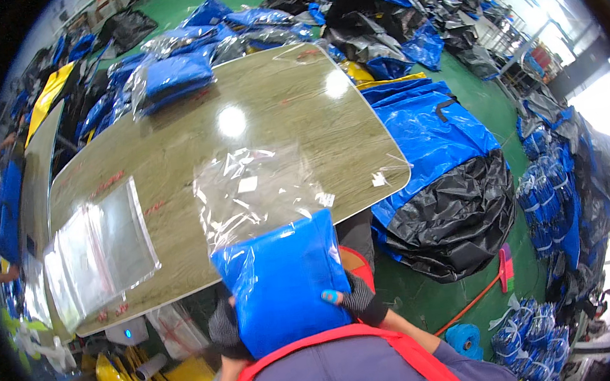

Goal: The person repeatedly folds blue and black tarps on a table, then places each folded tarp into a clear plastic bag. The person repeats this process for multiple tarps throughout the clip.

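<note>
Close to my body I hold a folded blue sheet (284, 285), a smooth square pack, by its two sides. My left hand (228, 329), in a dark striped fingerless glove, grips its left edge; most of those fingers are hidden behind the pack. My right hand (349, 296), gloved alike, clasps the right edge with the thumb on top. The far end of the pack lies in or under the mouth of a clear plastic bag (251, 191), which spreads over the tabletop, crinkled and shiny. I cannot tell how deep the pack sits in it.
The wood-grain table (172, 143) bears a stack of clear bags (102, 253) at left and a bagged blue pack (178, 75) at the far edge. Right of it lies a blue and black sheet pile (449, 200). A broom (504, 268) and bundled blue goods (531, 337) are on the green floor.
</note>
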Action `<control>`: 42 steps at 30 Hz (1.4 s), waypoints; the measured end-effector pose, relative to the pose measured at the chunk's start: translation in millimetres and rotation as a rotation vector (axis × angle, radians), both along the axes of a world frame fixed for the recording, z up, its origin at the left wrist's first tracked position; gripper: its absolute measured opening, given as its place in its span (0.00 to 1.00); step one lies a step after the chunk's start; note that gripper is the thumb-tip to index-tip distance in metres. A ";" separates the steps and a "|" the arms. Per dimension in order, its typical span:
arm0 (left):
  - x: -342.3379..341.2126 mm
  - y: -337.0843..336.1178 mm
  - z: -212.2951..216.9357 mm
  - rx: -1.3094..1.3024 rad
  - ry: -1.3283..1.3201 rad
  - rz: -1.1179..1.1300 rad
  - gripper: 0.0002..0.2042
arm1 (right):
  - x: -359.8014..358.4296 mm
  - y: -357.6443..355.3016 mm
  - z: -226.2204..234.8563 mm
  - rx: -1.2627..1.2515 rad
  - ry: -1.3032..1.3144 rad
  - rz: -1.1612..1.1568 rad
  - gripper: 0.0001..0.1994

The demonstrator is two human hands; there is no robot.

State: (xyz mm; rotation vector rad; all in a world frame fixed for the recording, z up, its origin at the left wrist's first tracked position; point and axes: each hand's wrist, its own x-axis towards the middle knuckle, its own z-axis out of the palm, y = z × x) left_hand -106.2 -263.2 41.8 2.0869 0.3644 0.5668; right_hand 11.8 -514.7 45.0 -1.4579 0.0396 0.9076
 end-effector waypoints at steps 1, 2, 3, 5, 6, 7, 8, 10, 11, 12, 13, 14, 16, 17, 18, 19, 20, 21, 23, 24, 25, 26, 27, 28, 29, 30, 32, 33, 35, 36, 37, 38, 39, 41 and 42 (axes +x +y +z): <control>0.8 -5.0 3.9 -0.110 -0.014 0.000 0.09 | -4.7 -0.2 -2.0 0.115 -0.054 -0.024 0.33; 3.1 -10.5 6.9 -0.206 -0.077 -0.018 0.10 | -6.4 1.5 -5.4 0.043 -0.033 -0.035 0.34; 12.6 -12.4 7.8 -0.266 -0.068 -0.039 0.10 | -7.1 2.7 -9.5 -0.022 -0.019 0.011 0.34; 42.6 -15.7 7.2 -0.279 0.038 -0.019 0.10 | -0.6 8.4 -17.8 -0.119 -0.099 0.070 0.36; 62.3 -15.8 6.6 -0.308 0.032 -0.038 0.10 | 4.7 11.9 -20.6 -0.185 -0.166 0.067 0.37; 77.0 -16.5 6.6 -0.331 0.029 -0.059 0.10 | 8.2 14.5 -21.1 -0.132 -0.229 0.115 0.38; 92.0 -16.8 6.7 -0.355 0.041 -0.079 0.10 | 10.9 16.9 -20.2 -0.152 -0.227 0.158 0.39; 111.1 -16.7 7.6 -0.376 0.052 -0.117 0.11 | 10.5 20.0 -13.8 -0.086 -0.184 0.107 0.40; 115.2 -16.8 8.4 -0.391 0.054 -0.135 0.11 | 8.4 20.8 -10.0 0.003 -0.184 0.108 0.40; 119.4 -16.6 9.6 -0.400 0.065 -0.151 0.11 | 4.2 19.6 -4.8 -0.039 -0.139 0.113 0.42; 120.7 -17.0 10.9 -0.407 0.071 -0.166 0.11 | -0.2 17.8 -1.0 0.003 -0.126 0.114 0.43; 121.8 -17.2 13.0 -0.410 0.072 -0.175 0.12 | -4.7 14.9 2.3 0.056 -0.170 0.113 0.42; 122.5 -17.8 15.4 -0.427 0.081 -0.184 0.12 | -13.6 9.0 -0.2 0.059 -0.164 0.143 0.40; 123.5 -17.8 15.9 -0.427 0.086 -0.189 0.12 | -17.6 6.9 -6.5 0.155 -0.114 0.117 0.40; 123.5 -17.6 16.7 -0.434 0.097 -0.192 0.12 | -20.7 5.1 -14.4 0.175 -0.115 0.107 0.39; 124.8 -17.0 16.0 -0.441 0.106 -0.193 0.12 | -23.8 4.6 -26.1 0.179 -0.101 0.099 0.38; 124.3 -16.4 15.3 -0.450 0.113 -0.190 0.13 | -26.1 5.0 -39.2 0.168 -0.075 0.091 0.37; 125.0 -15.4 14.3 -0.458 0.118 -0.194 0.13 | -28.6 6.0 -51.7 0.165 -0.050 0.081 0.36; 123.9 -13.6 14.1 -0.462 0.120 -0.193 0.13 | -32.5 7.9 -71.4 0.165 -0.024 0.076 0.35; 122.4 -13.2 13.7 -0.466 0.119 -0.191 0.13 | -33.2 8.8 -79.0 0.204 -0.044 0.057 0.34; 121.1 -12.6 13.2 -0.471 0.121 -0.195 0.14 | -32.6 8.3 -80.9 0.134 0.010 0.110 0.33; 119.3 -12.9 12.9 -0.478 0.123 -0.194 0.14 | -30.9 8.9 -82.2 0.133 0.033 0.164 0.33; 117.5 -12.9 13.2 -0.479 0.123 -0.194 0.14 | -26.4 7.6 -77.0 0.137 0.027 0.181 0.33; 115.8 -13.4 13.5 -0.481 0.121 -0.195 0.14 | -22.2 8.0 -71.1 0.136 0.016 0.207 0.33; 113.6 -13.8 13.8 -0.487 0.120 -0.191 0.14 | -14.7 6.6 -61.3 0.189 0.029 0.303 0.32; 111.9 -14.0 14.5 -0.490 0.121 -0.189 0.15 | -8.2 7.9 -51.1 0.211 -0.032 0.314 0.33; 109.1 -14.5 15.2 -0.499 0.122 -0.189 0.15 | 6.3 9.3 -29.5 0.251 -0.083 0.525 0.33; 108.3 -15.0 15.6 -0.504 0.120 -0.185 0.15 | 12.1 9.2 -20.4 0.255 0.026 0.434 0.35; 107.8 -14.9 17.4 -0.504 0.117 -0.188 0.16 | 15.7 10.2 -5.6 0.146 -0.068 0.273 0.39; 108.4 -14.7 17.6 -0.507 0.120 -0.187 0.16 | 15.4 10.1 -1.7 0.119 -0.151 0.156 0.42; 107.3 -14.5 17.9 -0.515 0.126 -0.185 0.16 | 10.5 9.0 -1.1 0.112 0.034 0.278 0.42; 107.8 -14.4 17.6 -0.517 0.124 -0.184 0.16 | 6.3 7.4 -2.3 0.331 -0.020 0.215 0.43; 106.1 -13.8 18.9 -0.515 0.124 -0.179 0.16 | -0.6 6.1 -4.6 0.386 -0.106 0.127 0.41; 104.3 -13.4 19.3 -0.521 0.123 -0.169 0.17 | -11.7 2.0 -14.2 0.396 -0.233 0.116 0.40; 104.4 -14.0 18.8 -0.524 0.127 -0.173 0.17 | -16.1 -0.4 -20.2 0.324 -0.265 0.149 0.39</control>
